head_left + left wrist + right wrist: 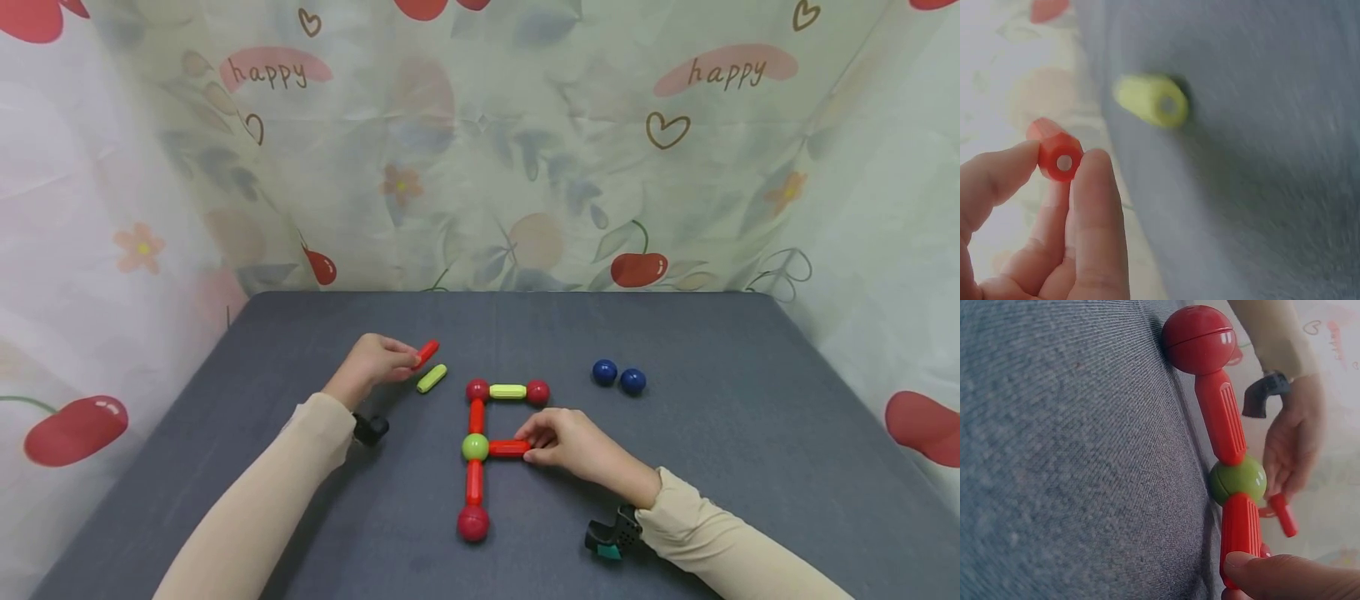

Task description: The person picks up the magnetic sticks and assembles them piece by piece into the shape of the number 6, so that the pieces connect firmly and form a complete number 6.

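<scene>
My left hand (377,360) pinches a red magnetic rod (1060,153) between thumb and fingertips, lifted off the table; its end shows a round metal disc. Just below it lies a loose yellow-green rod (432,379). My right hand (566,442) pinches the outer part of another red rod (508,449), whose inner end touches a green ball (476,447). From that ball one red rod (477,417) runs up to a red ball (477,390) and one (474,483) runs down to a larger-looking red ball (473,523). A yellow-green rod (507,392) links the upper ball to another red ball (537,392).
Two dark blue balls (604,372) lie side by side at the right, beyond my right hand. The dark grey table (675,333) ends at a printed curtain (480,167), which also hangs along both sides.
</scene>
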`<state>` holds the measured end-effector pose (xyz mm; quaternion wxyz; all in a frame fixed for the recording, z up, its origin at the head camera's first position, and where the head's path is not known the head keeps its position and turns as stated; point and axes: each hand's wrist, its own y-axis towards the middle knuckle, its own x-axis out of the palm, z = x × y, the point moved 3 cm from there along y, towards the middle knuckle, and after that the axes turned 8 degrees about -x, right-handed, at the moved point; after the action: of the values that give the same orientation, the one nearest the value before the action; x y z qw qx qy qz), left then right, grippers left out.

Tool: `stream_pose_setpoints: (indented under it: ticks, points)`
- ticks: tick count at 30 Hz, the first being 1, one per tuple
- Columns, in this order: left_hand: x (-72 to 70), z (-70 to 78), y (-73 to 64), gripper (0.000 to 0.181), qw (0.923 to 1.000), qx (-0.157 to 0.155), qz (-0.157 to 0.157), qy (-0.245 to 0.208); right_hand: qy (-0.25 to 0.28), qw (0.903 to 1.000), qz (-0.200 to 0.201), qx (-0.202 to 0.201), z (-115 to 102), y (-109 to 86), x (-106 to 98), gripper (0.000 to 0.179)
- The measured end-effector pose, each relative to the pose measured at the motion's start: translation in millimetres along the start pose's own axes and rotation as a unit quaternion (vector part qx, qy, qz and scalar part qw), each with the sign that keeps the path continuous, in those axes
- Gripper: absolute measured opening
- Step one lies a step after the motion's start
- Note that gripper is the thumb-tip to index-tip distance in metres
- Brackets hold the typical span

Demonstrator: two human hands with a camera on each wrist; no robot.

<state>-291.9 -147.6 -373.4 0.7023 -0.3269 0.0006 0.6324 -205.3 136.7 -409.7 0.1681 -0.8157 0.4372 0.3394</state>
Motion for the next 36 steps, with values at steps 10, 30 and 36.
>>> stream_pose_setpoints:
  ticks: [10, 30, 36]
  points:
    - [35.2, 16.6, -56.7, 0.03, 0.9914, 0.116, -0.059, 0.009, 0.001, 1.0, -0.003, -0.003, 1.0, -0.5, -0.8, 0.016]
    - [126.6, -3.5, -114.5, 0.016, 0.9298, 0.213, -0.211, 0.214, 0.002, 0.9999, 0.002, -0.014, 0.8, -2.6, -1.8, 0.018]
    - [140.7, -6.2, -112.3, 0.017, 0.9058, 0.226, -0.208, 0.292, 0.0, 0.9999, 0.002, -0.016, 0.1, -1.4, -2.4, 0.017]
